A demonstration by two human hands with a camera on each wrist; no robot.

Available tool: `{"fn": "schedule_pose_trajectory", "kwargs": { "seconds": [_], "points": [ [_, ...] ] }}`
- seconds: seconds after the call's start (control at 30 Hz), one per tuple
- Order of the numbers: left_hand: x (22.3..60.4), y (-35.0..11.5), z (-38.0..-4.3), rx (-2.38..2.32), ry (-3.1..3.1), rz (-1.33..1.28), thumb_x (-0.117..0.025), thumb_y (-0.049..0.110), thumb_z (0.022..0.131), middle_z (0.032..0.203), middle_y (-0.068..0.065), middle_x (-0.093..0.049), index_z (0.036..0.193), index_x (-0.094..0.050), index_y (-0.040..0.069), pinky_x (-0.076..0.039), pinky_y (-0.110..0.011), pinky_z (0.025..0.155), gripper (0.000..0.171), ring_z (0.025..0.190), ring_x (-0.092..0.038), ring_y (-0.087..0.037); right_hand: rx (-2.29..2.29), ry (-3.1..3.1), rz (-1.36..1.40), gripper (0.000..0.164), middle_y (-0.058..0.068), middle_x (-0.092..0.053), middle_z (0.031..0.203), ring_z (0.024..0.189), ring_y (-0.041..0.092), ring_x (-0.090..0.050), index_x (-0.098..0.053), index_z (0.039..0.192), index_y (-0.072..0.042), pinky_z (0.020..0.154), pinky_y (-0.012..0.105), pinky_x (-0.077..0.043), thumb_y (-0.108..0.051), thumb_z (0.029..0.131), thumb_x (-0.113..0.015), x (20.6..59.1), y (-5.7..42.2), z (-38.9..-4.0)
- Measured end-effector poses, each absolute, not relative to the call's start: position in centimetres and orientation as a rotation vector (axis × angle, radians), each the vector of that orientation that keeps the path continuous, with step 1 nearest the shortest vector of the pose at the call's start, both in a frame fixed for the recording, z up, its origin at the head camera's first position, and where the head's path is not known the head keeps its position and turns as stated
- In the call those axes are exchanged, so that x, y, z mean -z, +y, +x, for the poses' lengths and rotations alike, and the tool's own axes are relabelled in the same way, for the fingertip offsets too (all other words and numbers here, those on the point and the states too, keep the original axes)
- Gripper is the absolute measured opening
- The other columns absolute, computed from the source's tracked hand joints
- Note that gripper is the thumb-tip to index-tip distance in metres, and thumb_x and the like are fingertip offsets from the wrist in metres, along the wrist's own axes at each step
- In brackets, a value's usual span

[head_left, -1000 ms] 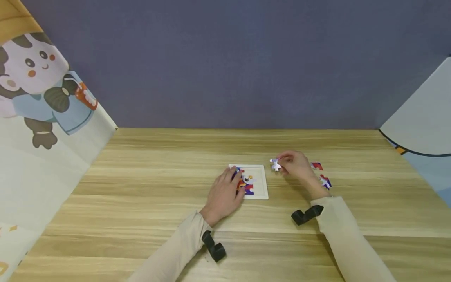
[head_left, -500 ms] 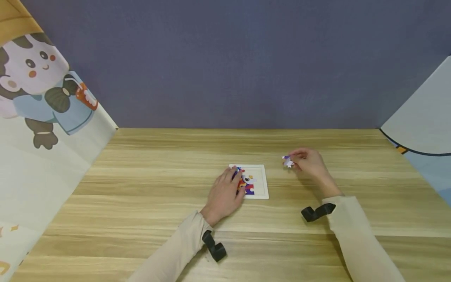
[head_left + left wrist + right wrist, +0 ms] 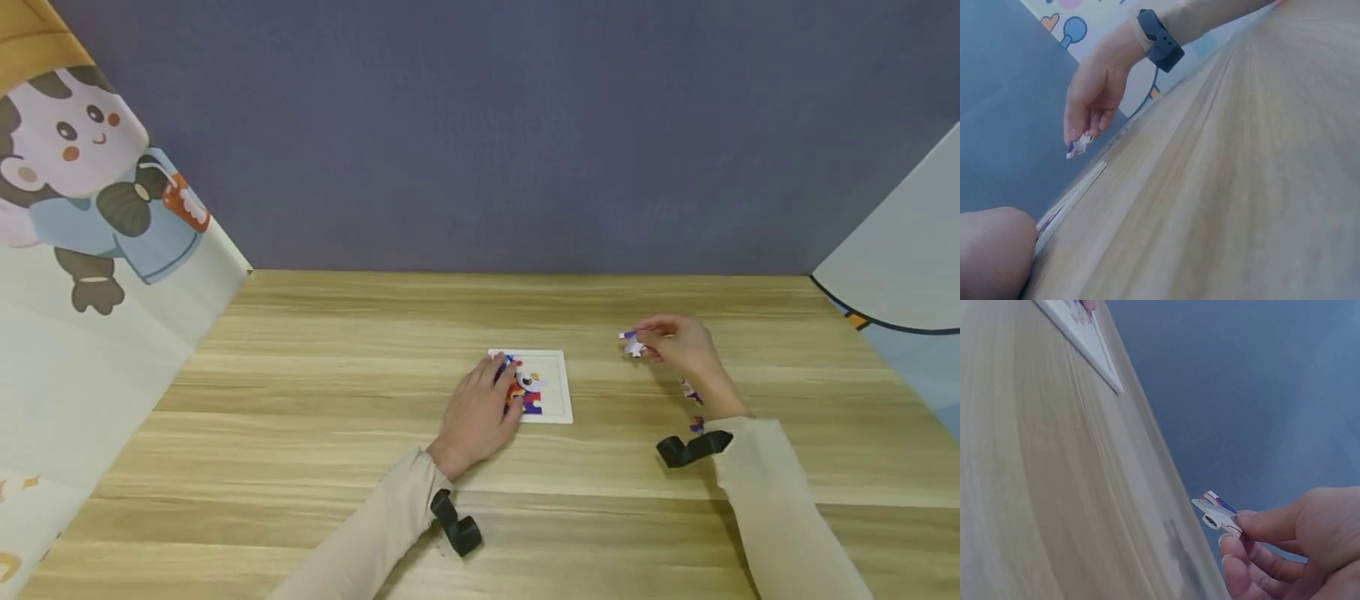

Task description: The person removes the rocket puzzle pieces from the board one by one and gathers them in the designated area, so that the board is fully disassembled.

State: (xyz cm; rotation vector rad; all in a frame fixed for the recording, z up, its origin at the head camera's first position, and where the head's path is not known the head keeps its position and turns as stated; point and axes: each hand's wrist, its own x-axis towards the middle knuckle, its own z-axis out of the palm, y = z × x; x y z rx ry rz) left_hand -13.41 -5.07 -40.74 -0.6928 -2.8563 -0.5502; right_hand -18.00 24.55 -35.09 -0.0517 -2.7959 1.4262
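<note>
My left hand (image 3: 476, 408) lies over the left part of a white puzzle tray (image 3: 557, 392), its fingers stretched out and resting on it. Puzzle pieces with a bird's eye and red and purple colours (image 3: 528, 383) show beside those fingers, while the tray's right side is bare. Farther right, my right hand (image 3: 684, 348) pinches a loose puzzle piece (image 3: 634, 343) between thumb and fingers, raised over the table. The right wrist view shows this puzzle piece (image 3: 1217, 515) tilted, white with a dark oval and purple and red edges.
Two loose puzzle pieces, one white and purple (image 3: 692, 392) and one red and purple (image 3: 697, 424), lie partly hidden by my right wrist. A dark blue-grey panel (image 3: 510, 150) stands along the table's (image 3: 337, 358) far edge. Cartoon-printed walls (image 3: 112, 192) flank both sides.
My right hand has moved right, away from the tray, carrying the pinched puzzle piece, which is now turned differently. The wrist now uncovers different parts of the loose pieces. My left hand stays still.
</note>
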Motion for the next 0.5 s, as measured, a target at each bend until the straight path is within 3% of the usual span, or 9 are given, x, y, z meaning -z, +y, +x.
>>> {"fn": "schedule_pose_trajectory", "kwargs": {
  "seconds": [0.23, 0.5],
  "points": [
    [40.8, -5.0, -13.5, 0.559, -2.863, -0.691, -0.043, 0.033, 0.097, 0.149, -0.017, -0.039, 0.140, -0.047, 0.006, -0.028, -0.045, 0.115, 0.051, 0.139, -0.034, -0.034, -1.428, -2.828, -0.084, 0.028, 0.010, -0.067, 0.087, 0.062, 0.002, -0.062, -0.061, 0.116, 0.010, 0.058, 0.021, -0.056, -0.007, 0.094, -0.057, 35.8, 24.9, -18.4],
    [40.7, -5.0, -13.4, 0.553, -2.872, -0.690, -0.043, 0.034, 0.096, 0.149, -0.017, -0.038, 0.140, -0.047, 0.006, -0.029, -0.045, 0.115, 0.052, 0.139, -0.034, -0.034, -1.393, -2.858, -0.066, 0.028, 0.019, -0.068, 0.090, 0.061, 0.003, -0.061, -0.061, 0.114, 0.013, 0.056, 0.019, -0.055, -0.005, 0.093, -0.056, 36.4, 24.6, -18.5]
  ]
}}
